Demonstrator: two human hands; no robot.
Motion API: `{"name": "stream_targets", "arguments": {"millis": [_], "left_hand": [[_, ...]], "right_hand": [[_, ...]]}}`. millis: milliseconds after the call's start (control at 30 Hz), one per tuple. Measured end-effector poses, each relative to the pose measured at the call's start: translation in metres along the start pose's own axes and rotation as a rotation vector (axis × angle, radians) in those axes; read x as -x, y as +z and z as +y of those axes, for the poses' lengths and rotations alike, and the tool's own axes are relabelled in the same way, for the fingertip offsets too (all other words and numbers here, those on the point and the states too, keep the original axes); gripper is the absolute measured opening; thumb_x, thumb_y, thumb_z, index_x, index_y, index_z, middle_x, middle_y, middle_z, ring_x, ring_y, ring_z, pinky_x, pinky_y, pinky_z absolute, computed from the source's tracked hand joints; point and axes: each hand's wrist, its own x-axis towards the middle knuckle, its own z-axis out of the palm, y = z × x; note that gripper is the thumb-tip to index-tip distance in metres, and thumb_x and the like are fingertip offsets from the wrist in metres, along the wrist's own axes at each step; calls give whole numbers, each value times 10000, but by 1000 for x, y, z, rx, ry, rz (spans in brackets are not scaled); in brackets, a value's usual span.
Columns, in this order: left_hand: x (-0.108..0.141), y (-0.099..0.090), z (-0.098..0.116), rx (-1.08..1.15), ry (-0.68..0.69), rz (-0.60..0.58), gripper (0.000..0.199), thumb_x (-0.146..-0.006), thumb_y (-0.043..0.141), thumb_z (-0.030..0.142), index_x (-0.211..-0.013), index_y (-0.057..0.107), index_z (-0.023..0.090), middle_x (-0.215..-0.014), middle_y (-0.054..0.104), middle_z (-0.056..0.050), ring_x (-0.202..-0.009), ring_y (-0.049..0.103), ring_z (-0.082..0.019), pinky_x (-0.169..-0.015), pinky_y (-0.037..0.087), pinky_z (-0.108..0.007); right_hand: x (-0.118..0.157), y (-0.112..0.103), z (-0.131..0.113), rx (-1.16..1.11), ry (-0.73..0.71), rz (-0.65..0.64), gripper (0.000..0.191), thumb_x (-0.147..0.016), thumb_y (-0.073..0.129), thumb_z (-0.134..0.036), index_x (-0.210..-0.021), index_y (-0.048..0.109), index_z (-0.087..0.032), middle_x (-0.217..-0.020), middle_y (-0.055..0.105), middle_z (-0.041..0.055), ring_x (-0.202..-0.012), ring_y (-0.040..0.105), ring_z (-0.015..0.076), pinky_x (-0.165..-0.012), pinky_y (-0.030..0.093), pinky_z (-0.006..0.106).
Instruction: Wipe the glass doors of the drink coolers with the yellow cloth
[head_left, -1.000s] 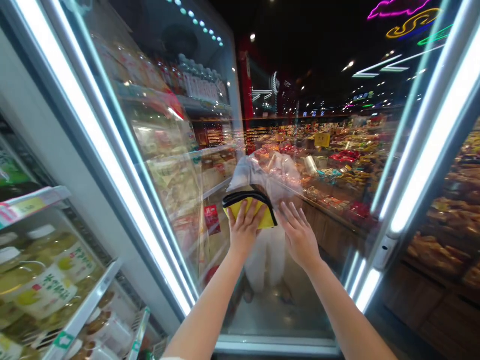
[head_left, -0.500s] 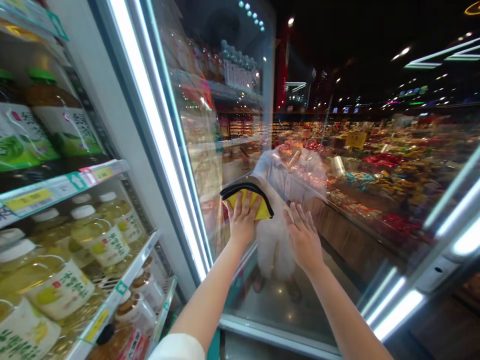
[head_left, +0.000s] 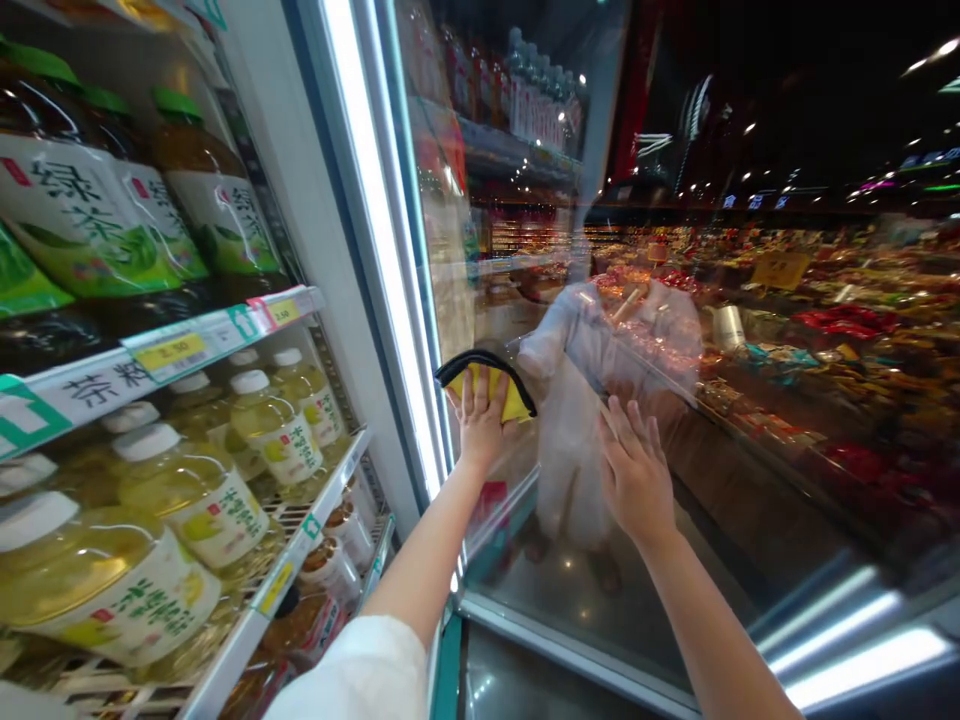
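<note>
My left hand (head_left: pixel 480 422) presses a yellow cloth with a black edge (head_left: pixel 489 378) flat against the inside of an open glass cooler door (head_left: pixel 720 420), near its hinge side. My right hand (head_left: pixel 634 472) lies flat on the same glass, fingers spread, a little to the right and lower, holding nothing. The glass mirrors a figure in pale clothing and shows a shop floor with goods behind it.
The cooler's shelves (head_left: pixel 202 340) on the left carry green tea bottles (head_left: pixel 97 220) above and yellow drink bottles (head_left: pixel 180 520) below, with price tags on the rails. A bright light strip (head_left: pixel 375 230) runs down the door frame. Lit strips (head_left: pixel 862 660) mark the door's far edge.
The view has swung left, bringing more shelves in. Both hands stay on the glass; the cloth hand has moved slightly up and toward the hinge side, and the door looks wider open.
</note>
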Motion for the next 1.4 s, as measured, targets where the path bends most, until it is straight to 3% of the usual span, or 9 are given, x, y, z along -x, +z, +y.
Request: {"name": "stream_targets", "arguments": {"millis": [67, 200, 300, 400, 533, 667, 900, 1167, 1400], "left_hand": [[18, 6, -4, -1, -99, 6, 809, -872, 730, 381, -1582, 395, 186, -1690, 253, -218, -1580, 101, -455, -1214, 78, -755], [40, 15, 1, 14, 10, -61, 732, -861, 739, 406, -1531, 484, 261, -1660, 361, -165, -1566, 203, -441, -1213, 127, -752], [14, 5, -7, 26, 91, -51, 733, -857, 735, 454, -1529, 487, 302, -1657, 377, -137, -1578, 167, -428, -1220, 53, -747], [-13, -9, -28, 42, -15, 22, 753, -864, 724, 432, -1550, 459, 272, -1679, 330, -139, -1592, 104, -413, -1240, 18, -712], [5, -4, -34, 97, -161, 41, 740, -873, 704, 348, -1557, 441, 238, -1687, 299, -165, -1591, 93, -413, -1231, 90, -727], [18, 2, -17, 118, -129, 24, 798, -829, 755, 345, -1554, 444, 227, -1682, 296, -187, -1581, 110, -444, -1219, 134, -747], [-40, -30, -36, 93, -48, 106, 800, -899, 699, 364, -1589, 357, 147, -1700, 236, -206, -1590, 91, -417, -1271, 163, -648], [38, 5, -45, 138, -69, 175, 698, -930, 555, 128, -1593, 339, 174, -1694, 258, -195, -1593, 144, -347, -1237, 347, -585], [14, -33, -78, 106, 200, 255, 530, -985, 410, 61, -1456, 559, 255, -1560, 526, -104, -1550, 320, -241, -1187, 455, -504]], "right_hand": [[3, 1, -5, 0, -7, 9, 719, -1014, 441, -110, -1659, 163, -264, -1652, 369, 98, -1571, 249, 278, -1256, 309, 563], [7, 4, -13, 7, -24, -5, 750, -1012, 445, -92, -1662, 118, -274, -1642, 385, 100, -1562, 267, 285, -1248, 330, 560], [6, 6, -18, 9, -35, -2, 758, -1014, 460, -97, -1661, 109, -281, -1645, 376, 97, -1560, 268, 289, -1239, 351, 558], [4, 7, -24, 2, -39, 15, 759, -1014, 472, -102, -1660, 119, -287, -1663, 336, 89, -1566, 252, 293, -1233, 359, 568], [8, 8, -31, -5, -45, 17, 757, -1011, 485, -97, -1659, 140, -280, -1662, 341, 96, -1563, 258, 298, -1231, 363, 569], [12, 11, -33, -2, -64, 3, 754, -1014, 487, -102, -1660, 141, -278, -1650, 365, 103, -1553, 281, 302, -1234, 359, 565], [10, 13, -32, -12, -54, 34, 759, -1006, 503, -104, -1658, 158, -282, -1668, 322, 101, -1550, 284, 300, -1239, 353, 563], [18, 11, -30, -22, -78, 2, 755, -1001, 487, -111, -1661, 157, -270, -1663, 342, 105, -1549, 286, 324, -1224, 376, 577], [10, 17, -36, -71, -79, 44, 731, -1008, 492, -140, -1658, 184, -271, -1636, 407, 106, -1530, 347, 325, -1189, 422, 557]]}}
